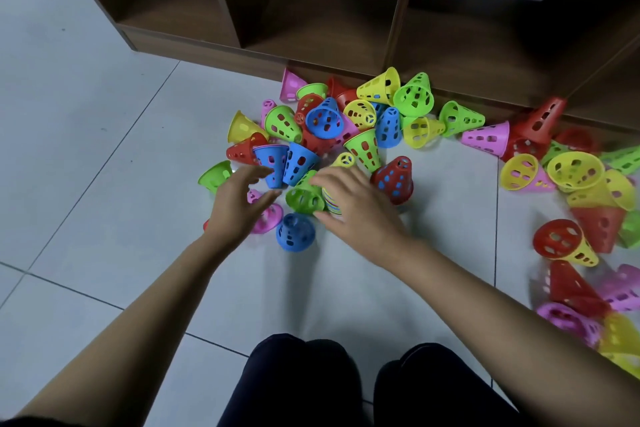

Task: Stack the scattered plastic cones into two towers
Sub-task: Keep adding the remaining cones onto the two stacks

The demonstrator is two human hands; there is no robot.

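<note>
Head view: dozens of perforated plastic cones (414, 99) in red, yellow, green, blue and pink lie tumbled on the tiled floor (104, 184) along the foot of a wooden shelf (311, 45). The thickest heap is straight ahead, and a second spill runs off to the right edge. They look light, thin-walled and fairly stiff, with smooth sides that should nest easily. The wall near the wide rim seems the best place to take one, and the holes give the fingers extra purchase. A nested run would likely slide apart if tipped, so it wants support around its rims. The right hand (356, 208) reaches forward palm down, its grip wrapped round a short stack (331, 200) whose striped rims show between thumb and fingers. A green cone (303, 196) lies on its side, touching the stack's left. The left hand (235, 204) stretches out beside it with its grip spread and holding nothing, fingertips just short of a blue cone (272, 163) standing narrow end down. Both forearms extend from above the person's knees (298, 381). No tower stands yet, so the job appears barely begun.
</note>
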